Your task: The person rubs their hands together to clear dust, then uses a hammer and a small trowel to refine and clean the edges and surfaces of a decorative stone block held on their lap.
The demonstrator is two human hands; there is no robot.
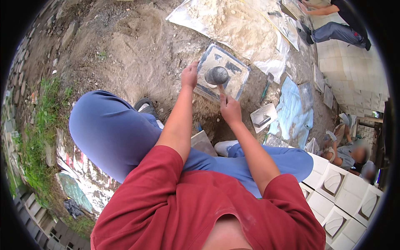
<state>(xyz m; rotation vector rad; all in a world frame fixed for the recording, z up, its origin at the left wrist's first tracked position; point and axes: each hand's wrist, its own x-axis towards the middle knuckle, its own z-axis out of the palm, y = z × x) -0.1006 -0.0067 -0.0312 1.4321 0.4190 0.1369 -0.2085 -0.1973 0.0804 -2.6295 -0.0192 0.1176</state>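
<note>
My right hand (pixel 230 108) is closed round the wooden handle of a mallet (pixel 216 76) with a round, dark rubber head. The mallet head is over a square, shallow mould (pixel 246 79) with a pale rim. Inside the mould is a greyish, powdery surface with dark patches. My left hand (pixel 189 75) grips the mould's left edge, its fingers partly hidden at the rim. The mould lies tilted on the bare ground in front of my bent knees. Whether the mallet head touches the surface, I cannot tell.
A heap of pale sand (pixel 237 18) lies on a white sheet beyond the mould. To the right are a green-handled tool (pixel 265 89), a plastering trowel (pixel 263 118), and a blue sheet (pixel 293 104). Pale blocks (pixel 333 183) are stacked at lower right. Other people (pixel 339 33) are on the right.
</note>
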